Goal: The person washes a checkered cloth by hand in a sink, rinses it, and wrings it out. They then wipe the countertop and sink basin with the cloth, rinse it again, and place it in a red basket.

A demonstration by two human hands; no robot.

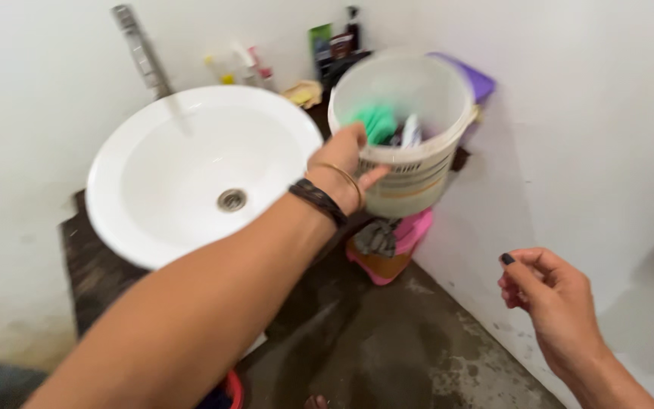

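Beside the white basin (191, 174), at the right end of the dark counter (96, 273), the person is gripping a pale plastic bucket (410, 129) with the left hand (342, 163). The fingers are hooking over the near rim while the thumb is pressing against the outer wall, a hold that is keeping the open mouth tilted toward the camera so its contents are showing: a green cloth (376, 121) and some darker, blurred items. The bucket appears to be lifted off any surface, hanging in front of a purple tub (474, 79) against the wall and above a pink container (403, 242) with a grey rag. The right hand (550, 303) is hanging free near the wall, loosely curled and grasping nothing, well apart from the bucket. Bottles (244, 68) are standing in the corner behind the basin, out of reach of either hand.
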